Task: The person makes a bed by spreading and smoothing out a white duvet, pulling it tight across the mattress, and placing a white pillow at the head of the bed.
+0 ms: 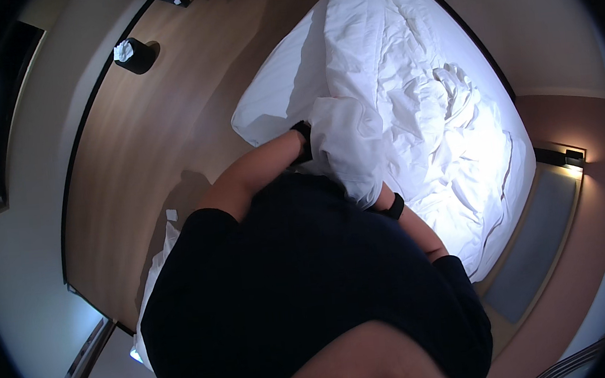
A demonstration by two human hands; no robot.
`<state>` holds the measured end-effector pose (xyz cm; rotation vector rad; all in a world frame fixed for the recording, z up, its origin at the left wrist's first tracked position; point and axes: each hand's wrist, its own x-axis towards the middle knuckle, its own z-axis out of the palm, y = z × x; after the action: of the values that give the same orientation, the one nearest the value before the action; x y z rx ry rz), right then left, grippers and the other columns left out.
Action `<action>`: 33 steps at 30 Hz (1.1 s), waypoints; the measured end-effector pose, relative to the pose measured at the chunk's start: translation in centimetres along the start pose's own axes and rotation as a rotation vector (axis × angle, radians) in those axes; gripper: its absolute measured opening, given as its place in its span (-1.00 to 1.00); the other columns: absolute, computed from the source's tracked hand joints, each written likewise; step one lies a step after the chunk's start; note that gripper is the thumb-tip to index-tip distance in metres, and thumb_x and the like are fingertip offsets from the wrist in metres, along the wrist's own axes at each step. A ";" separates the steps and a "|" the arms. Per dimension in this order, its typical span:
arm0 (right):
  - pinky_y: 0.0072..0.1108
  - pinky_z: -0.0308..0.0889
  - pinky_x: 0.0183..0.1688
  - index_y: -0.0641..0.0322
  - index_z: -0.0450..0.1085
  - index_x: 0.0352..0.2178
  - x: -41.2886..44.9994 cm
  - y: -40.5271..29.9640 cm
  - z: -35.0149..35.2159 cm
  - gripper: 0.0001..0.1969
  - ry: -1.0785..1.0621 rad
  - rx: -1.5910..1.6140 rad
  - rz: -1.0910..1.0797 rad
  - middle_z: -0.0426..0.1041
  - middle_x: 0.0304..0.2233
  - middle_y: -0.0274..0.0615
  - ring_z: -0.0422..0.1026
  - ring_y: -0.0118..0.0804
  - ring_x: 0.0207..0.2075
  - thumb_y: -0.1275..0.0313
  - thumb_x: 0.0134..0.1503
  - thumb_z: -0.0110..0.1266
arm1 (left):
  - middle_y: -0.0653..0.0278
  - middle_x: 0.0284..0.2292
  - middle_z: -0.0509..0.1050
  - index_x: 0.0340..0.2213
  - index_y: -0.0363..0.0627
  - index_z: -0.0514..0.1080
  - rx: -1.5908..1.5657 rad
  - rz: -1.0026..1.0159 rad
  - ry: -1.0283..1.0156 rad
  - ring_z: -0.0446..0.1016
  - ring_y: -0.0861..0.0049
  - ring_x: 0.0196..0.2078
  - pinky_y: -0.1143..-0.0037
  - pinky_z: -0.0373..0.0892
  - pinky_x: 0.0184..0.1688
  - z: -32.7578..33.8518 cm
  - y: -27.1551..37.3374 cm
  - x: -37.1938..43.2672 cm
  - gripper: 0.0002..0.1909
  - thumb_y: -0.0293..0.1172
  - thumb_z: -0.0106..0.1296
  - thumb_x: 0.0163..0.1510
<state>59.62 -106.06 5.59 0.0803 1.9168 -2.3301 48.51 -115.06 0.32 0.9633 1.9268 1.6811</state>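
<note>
White bedding (346, 136), a sheet or duvet cover, is bunched up in front of my dark shirt. My left hand is hidden behind or inside this fabric; only the forearm and a black wristband (304, 141) show at its left edge. Of my right hand (383, 198), only a small part near the wrist shows at the lower right edge of the bunch, beside another black band. The fabric hides the fingers of both hands. Beyond and to the right, a rumpled white duvet (406, 77) lies over the mattress (283, 88), whose corner shows at the left.
Wooden floor (167, 120) runs along the left, with a black bin (141, 56) holding white crumpled material by the wall. White fabric (154, 277) and a small white piece (171, 215) lie beside me at left. A lit wall lamp (574, 158) and a grey-blue panel (536, 244) are at right.
</note>
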 end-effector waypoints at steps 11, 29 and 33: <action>-0.65 0.11 -0.11 0.27 0.17 -0.16 -1.4 -4.1 -0.9 -0.59 -0.106 -1.086 -0.259 0.23 -0.20 -0.17 0.21 -0.34 -0.19 0.39 -0.08 -0.03 | 0.24 -0.07 0.16 -0.07 -0.16 0.08 -0.188 -0.163 -0.148 0.13 0.52 -0.04 0.55 0.10 -0.03 -6.0 5.8 -3.0 -0.31 -0.46 0.13 -0.29; -0.67 0.17 -0.29 0.28 0.28 -0.37 1.9 -2.1 0.1 -0.81 -0.268 -0.372 0.010 0.29 -0.47 -0.23 0.26 -0.38 -0.40 0.44 0.02 -0.25 | 0.20 -0.50 0.43 -0.46 -0.32 0.38 0.028 -0.925 -0.596 0.41 0.55 -0.47 0.66 0.31 -0.41 -6.8 13.7 -3.5 -0.54 -0.08 0.07 -0.22; -0.65 0.17 -0.31 0.29 0.27 -0.37 1.8 -1.4 -0.2 -0.82 -0.395 -0.106 -0.038 0.29 -0.46 -0.22 0.26 -0.37 -0.41 0.44 0.01 -0.23 | 0.26 -0.71 0.39 -0.67 -0.29 0.39 0.180 -0.620 -0.289 0.36 0.65 -0.66 0.70 0.26 -0.61 -5.2 15.1 -3.2 -0.55 -0.05 -0.03 -0.14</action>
<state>57.65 -105.68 6.71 -0.3978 1.8438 -2.0653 50.59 -120.44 15.51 0.5402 1.9294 0.9778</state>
